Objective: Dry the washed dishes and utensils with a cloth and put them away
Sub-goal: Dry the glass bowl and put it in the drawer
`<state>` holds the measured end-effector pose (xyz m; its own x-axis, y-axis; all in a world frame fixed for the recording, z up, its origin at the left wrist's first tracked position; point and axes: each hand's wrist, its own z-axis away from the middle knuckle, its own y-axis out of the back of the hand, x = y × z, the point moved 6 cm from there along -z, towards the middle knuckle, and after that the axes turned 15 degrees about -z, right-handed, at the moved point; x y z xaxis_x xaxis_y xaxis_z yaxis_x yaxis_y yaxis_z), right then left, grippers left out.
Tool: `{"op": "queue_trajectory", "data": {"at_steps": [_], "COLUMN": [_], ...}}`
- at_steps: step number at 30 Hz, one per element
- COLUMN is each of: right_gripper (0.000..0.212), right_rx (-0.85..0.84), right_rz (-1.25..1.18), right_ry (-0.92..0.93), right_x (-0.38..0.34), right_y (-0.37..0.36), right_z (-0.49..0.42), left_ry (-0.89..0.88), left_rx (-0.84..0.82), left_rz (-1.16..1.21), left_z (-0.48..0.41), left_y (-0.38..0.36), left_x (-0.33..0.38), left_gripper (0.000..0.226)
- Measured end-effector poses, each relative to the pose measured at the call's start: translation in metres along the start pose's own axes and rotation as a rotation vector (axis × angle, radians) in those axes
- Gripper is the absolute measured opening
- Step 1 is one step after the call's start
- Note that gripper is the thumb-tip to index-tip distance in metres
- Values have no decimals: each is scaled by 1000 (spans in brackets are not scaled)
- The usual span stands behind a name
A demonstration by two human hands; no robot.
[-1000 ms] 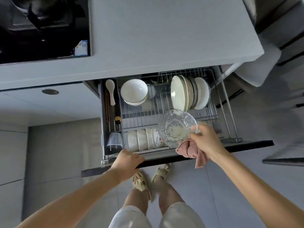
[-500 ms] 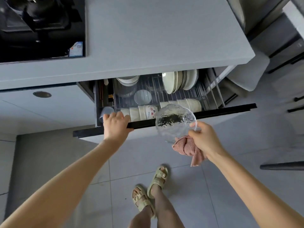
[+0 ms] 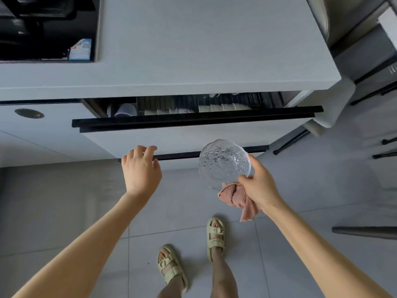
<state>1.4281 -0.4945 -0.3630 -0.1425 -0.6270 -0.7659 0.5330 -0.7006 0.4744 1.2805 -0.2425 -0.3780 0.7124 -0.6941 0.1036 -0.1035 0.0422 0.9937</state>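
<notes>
My right hand [image 3: 260, 186] grips a clear textured glass bowl [image 3: 223, 163] by its rim and holds a bunched pink cloth [image 3: 236, 196] under the same fingers. The bowl hangs in front of the lower drawer's black handle strip [image 3: 178, 156]. My left hand [image 3: 140, 168] is over the left end of that strip with its fingers loosely spread, holding nothing. Above it, the upper dish drawer [image 3: 193, 121] stands only a narrow gap out. Through the gap I see white bowls [image 3: 223, 107] and an upturned cup [image 3: 125, 109].
A grey countertop [image 3: 204, 50] overhangs the drawers, with a black hob [image 3: 43, 29] at the far left. Chair legs [image 3: 290, 143] and a pale seat stand at the right. My sandalled feet [image 3: 214, 239] are on the tiled floor below.
The upper drawer slid from fully out to almost closed. My left hand let go of its front and dropped to the lower handle strip. The bowl and cloth stayed in my right hand.
</notes>
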Motion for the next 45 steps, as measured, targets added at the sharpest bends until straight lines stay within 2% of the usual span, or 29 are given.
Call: {"op": "queue_trajectory", "data": {"at_steps": [3, 5, 7, 9, 11, 12, 13, 14, 15, 17, 18, 19, 20, 22, 30, 36, 42, 45], "right_gripper": [64, 64, 63, 62, 63, 63, 64, 64, 64, 63, 63, 62, 61, 61, 59, 60, 58, 59], "right_rx": [-49, -81, -95, -106, -126, -137, -150, -162, -171, -175, -175, -177, -177, -171, -215, -292, -312, -337], "right_rz": [27, 56, 90, 132, 160, 170, 179, 190, 200, 211, 210, 204, 192, 167, 87, 79, 66, 57], "right_ry": [11, 17, 20, 29, 30, 27, 23, 18, 14, 10, 4, -6, -18, -41, -85, -55, -41, -57], "right_x": [3, 7, 16, 27, 42, 50, 59, 69, 77, 93, 100, 106, 112, 121, 126, 121, 120, 130], "right_y": [0, -1, -1, -3, -7, -10, -14, -18, -23, -31, -36, -40, -45, -53, -80, -120, -184, -219], "right_z": [-22, -40, -61, -81, -101, -111, -122, -132, -141, -158, -166, -172, -179, -190, -204, -210, -223, -228], "left_ry": [146, 310, 587, 908, 1135, 1177, 1160, 1072, 900, 395, 167, 19, -49, -53, -86, -72, 74, 175], "left_rx": [-110, -240, -465, -655, -716, -702, -694, -687, -693, -670, -647, -651, -664, -687, -658, -635, -770, -724], "left_rz": [70, 200, 477, 896, 1239, 1335, 1367, 1269, 1021, 326, 58, -108, -196, -260, -252, -138, 36, 96], "left_z": [1, -4, -7, -8, -11, -16, -23, -31, -40, -57, -65, -68, -71, -73, -67, -47, -29, -25], "left_y": [-26, -55, -97, -140, -177, -195, -210, -223, -235, -254, -263, -274, -284, -299, -301, -293, -299, -304], "left_x": [-3, -5, -4, 8, 26, 33, 39, 43, 43, 46, 50, 50, 46, 31, 25, 15, -15, -34], "left_gripper": [30, 30, 32, 32, 34, 37, 42, 48, 55, 66, 69, 70, 70, 69, 60, 59, 49, 36]}}
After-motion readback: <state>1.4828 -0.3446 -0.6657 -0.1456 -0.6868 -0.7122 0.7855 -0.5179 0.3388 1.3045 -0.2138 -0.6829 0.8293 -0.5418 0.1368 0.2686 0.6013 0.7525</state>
